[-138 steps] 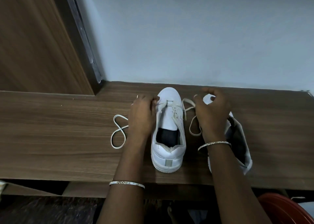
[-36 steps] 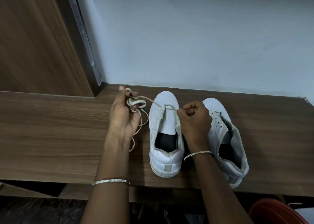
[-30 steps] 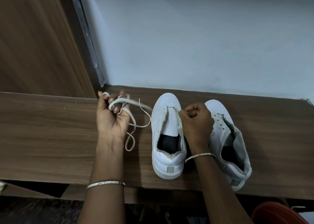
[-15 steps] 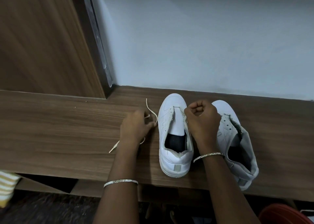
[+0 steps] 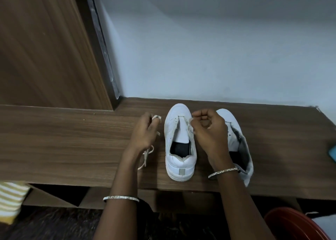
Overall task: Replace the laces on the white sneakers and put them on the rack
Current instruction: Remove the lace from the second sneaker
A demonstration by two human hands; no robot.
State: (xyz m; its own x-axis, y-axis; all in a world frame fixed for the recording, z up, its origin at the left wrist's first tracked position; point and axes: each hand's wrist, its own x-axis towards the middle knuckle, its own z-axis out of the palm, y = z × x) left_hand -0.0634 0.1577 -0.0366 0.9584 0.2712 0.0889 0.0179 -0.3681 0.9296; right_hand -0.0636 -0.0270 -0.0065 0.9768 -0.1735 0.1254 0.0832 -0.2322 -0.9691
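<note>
A pale wall [image 5: 218, 48] stands ahead of you, with a brown wooden panel [image 5: 45, 48] to its left and a dark strip between them. Below runs the wood-grain table [image 5: 63, 139], and both white sneakers stand on it with their toes toward the wall.

The middle sneaker [image 5: 180, 159] sits upright near the table's front edge. Its eyelets are bare, its tongue lies flat, and the dark insole shows through the opening. The second sneaker [image 5: 231, 123] stands just beside it on the right, largely hidden behind your hand, with its collar flopped outward to the right.

Your left grip [image 5: 143, 134] is just left of the middle sneaker, fingers curled round the loose lace [image 5: 146, 157]. A loop of it pokes out at your fingertips and a tail hangs below your wrist onto the table.

Your right grip [image 5: 209, 130] is curled between the two sneakers, its fingertips pinching the right eyelet edge of the middle sneaker.

You wear a thin silver bangle [image 5: 121, 198] on each forearm. A red basin [image 5: 294, 225] shows at the lower right, a yellow-and-white striped cloth [image 5: 11, 199] at the lower left, and a teal object [image 5: 333, 153], cut off by the picture's edge, lies on the table's right end.
</note>
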